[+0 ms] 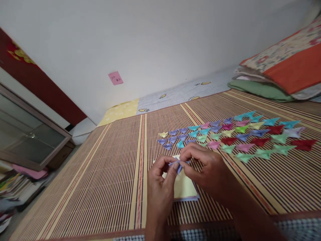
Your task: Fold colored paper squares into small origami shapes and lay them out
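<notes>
A small folded piece of blue-purple paper (179,168) is pinched between both hands, partly hidden by the fingers. My left hand (162,180) grips its left side with thumb and forefinger. On the right, my right hand (205,167) closes thumb and fingertips on the other side. Below the hands lies a stack of square paper sheets (185,187), pale yellow on top with pink and blue edges showing beneath. Beyond them, folded paper figures (264,153) in many colours stand in slanting rows; my right hand hides a few.
A striped bamboo mat (115,174) covers the bed surface. Folded bedding (281,77) is piled at the far right. A pink note (115,78) sticks to the white wall. At the left stand a glass-fronted cabinet (30,130) and, lower, stacked books (17,187).
</notes>
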A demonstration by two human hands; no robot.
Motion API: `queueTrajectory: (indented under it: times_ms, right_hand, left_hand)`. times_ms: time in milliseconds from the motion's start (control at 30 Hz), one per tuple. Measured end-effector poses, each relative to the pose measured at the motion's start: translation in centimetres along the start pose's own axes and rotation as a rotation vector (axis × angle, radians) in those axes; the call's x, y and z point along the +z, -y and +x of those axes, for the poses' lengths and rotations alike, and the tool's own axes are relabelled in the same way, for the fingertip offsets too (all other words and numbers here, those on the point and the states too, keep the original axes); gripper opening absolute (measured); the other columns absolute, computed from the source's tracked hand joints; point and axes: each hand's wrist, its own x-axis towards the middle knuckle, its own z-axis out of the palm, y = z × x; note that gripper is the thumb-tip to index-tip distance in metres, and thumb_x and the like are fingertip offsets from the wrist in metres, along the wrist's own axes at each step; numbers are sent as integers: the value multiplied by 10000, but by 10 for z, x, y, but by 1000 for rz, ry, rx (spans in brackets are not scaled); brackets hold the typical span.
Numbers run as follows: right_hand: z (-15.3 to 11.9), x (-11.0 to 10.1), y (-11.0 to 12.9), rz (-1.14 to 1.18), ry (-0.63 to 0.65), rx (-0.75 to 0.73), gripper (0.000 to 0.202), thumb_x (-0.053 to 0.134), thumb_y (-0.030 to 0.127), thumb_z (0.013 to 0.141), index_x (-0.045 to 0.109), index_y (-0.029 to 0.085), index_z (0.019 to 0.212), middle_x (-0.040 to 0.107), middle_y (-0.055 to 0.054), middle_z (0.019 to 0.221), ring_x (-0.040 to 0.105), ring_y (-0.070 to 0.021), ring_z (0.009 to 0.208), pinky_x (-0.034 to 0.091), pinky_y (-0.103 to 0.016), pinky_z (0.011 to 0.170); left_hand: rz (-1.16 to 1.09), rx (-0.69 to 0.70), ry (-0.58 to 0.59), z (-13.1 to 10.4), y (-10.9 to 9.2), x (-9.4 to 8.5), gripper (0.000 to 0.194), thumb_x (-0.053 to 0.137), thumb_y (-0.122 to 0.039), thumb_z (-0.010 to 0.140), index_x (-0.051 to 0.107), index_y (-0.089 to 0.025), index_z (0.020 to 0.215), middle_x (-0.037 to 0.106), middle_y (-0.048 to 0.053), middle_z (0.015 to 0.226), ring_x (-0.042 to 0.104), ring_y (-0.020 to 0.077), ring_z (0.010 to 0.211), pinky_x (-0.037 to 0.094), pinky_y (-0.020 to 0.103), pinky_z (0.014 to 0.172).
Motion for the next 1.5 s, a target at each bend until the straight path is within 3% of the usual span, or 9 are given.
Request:
queueTrajectory:
  times_ms: [133, 267, 600, 1067, 1300, 1500]
  right_hand:
    - [1, 3, 1, -41, -2, -18, 180, 555, 57, 860, 543, 212, 770, 618, -26, 839, 600, -208, 839, 459, -358, 765]
    - [2, 6, 1, -159, -13, -69, 177, 525, 57, 850, 509, 218, 779, 615, -46, 837, 592, -231, 843, 456, -379, 763]
    - [0, 11, 1, -427, 3, -214, 159, 537, 62, 859, 522, 199, 780, 630, -72, 818, 577, -255, 812, 408, -384, 730]
    - [0, 10, 4, -358, -32, -190, 183, 522, 44, 873, 514, 188, 761, 602, -65, 791, 582, -240, 796, 423, -365, 718]
    - [1, 6, 4, -314, -61, -173, 202, 503, 26, 863, 495, 195, 751, 596, -70, 794, 586, -248, 820, 438, -377, 742]
    - [0, 8, 5, -311, -39, -184, 185, 510, 42, 871, 505, 195, 768, 597, -68, 806, 575, -243, 807, 442, -367, 717]
  left_hand:
    - [171, 166, -58, 0, -4, -1, 111, 652, -143, 939, 699, -241, 921, 678, 24, 1037, 627, 198, 1006, 475, 287, 776]
    - [280, 268, -98, -1, -8, 1, 179, 652, -70, 904, 691, -244, 918, 693, 7, 977, 630, 187, 948, 462, 285, 749]
    - [244, 149, -94, -2, -9, 1, 143, 623, -105, 918, 669, -218, 843, 685, 12, 897, 652, 183, 860, 501, 288, 712]
    - [266, 316, -155, 0, -4, 2, 189, 639, -39, 886, 661, -225, 859, 709, -12, 969, 655, 144, 887, 485, 252, 714]
    - [138, 237, -251, -2, 5, 1, 195, 594, -43, 895, 625, -232, 858, 698, -10, 993, 664, 153, 954, 501, 263, 787]
    - [74, 165, -174, -4, 0, 7, 124, 625, -117, 927, 628, -228, 875, 702, -1, 1003, 668, 153, 957, 513, 268, 824]
